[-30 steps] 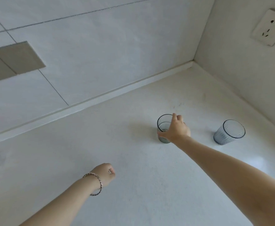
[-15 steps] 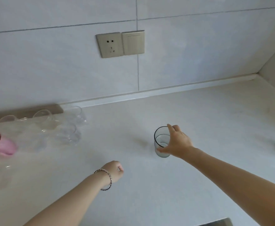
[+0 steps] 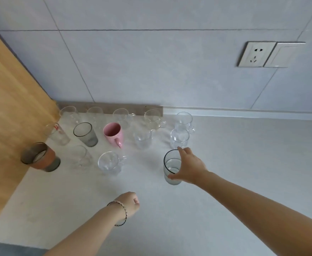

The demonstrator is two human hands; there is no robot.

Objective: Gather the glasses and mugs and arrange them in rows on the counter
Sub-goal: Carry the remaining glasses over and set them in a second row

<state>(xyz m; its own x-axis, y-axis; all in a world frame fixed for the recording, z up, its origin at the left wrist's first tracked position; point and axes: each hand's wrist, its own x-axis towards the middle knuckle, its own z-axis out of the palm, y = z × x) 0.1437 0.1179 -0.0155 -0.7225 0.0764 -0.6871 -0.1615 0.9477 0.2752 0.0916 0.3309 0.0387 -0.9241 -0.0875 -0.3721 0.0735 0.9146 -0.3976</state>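
My right hand (image 3: 189,168) grips a grey-tinted glass tumbler (image 3: 170,168) by its side, at the right end of the front row, just in front of a clear glass (image 3: 179,138). Whether the tumbler touches the white counter (image 3: 243,163) I cannot tell. Rows of clear glasses and mugs stand to the left, among them a pink mug (image 3: 113,133), a dark grey glass (image 3: 86,133), a clear mug (image 3: 110,163) and a brown-banded glass (image 3: 40,157). My left hand (image 3: 130,204), with a bracelet at the wrist, is a loose fist above the counter and holds nothing.
A wooden board (image 3: 9,117) leans at the left beside the glasses. A tiled wall rises behind, with a socket and switch plate (image 3: 269,54) at the upper right. The counter's front edge runs along the lower left.
The view has swung left from the counter's corner to the rows of glasses. My right hand has carried the grey-tinted tumbler leftwards to the front row's right end. My left hand stayed a fist.
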